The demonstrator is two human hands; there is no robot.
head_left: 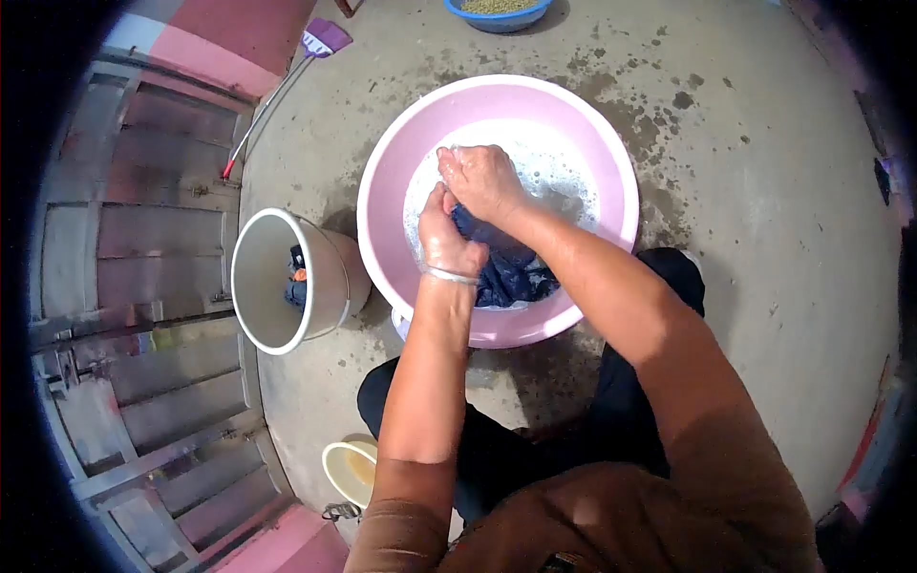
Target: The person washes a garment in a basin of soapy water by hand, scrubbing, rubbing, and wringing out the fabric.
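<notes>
A wet dark blue cloth garment point(506, 267) hangs from my hands into a large pink basin point(384, 205) of sudsy water. My left hand point(447, 234), with a bangle point(449, 276) at its wrist, closes round the upper part of the cloth. Just above it my right hand point(480, 180) is closed too, its fingers curled over the top of the bunched cloth and close to the left fingers. Part of the cloth is hidden under my right hand and forearm. The lower folds lie in the foam near the basin's front wall.
Left of the basin stands a white bucket point(250, 286) with dark clothes point(297, 282) inside. A small cream tub point(336, 468) sits lower left. A purple broom point(327, 38) leans by the metal door point(162, 229). A blue bowl point(501, 21) of green grains is at the top. Wet spots mark the floor.
</notes>
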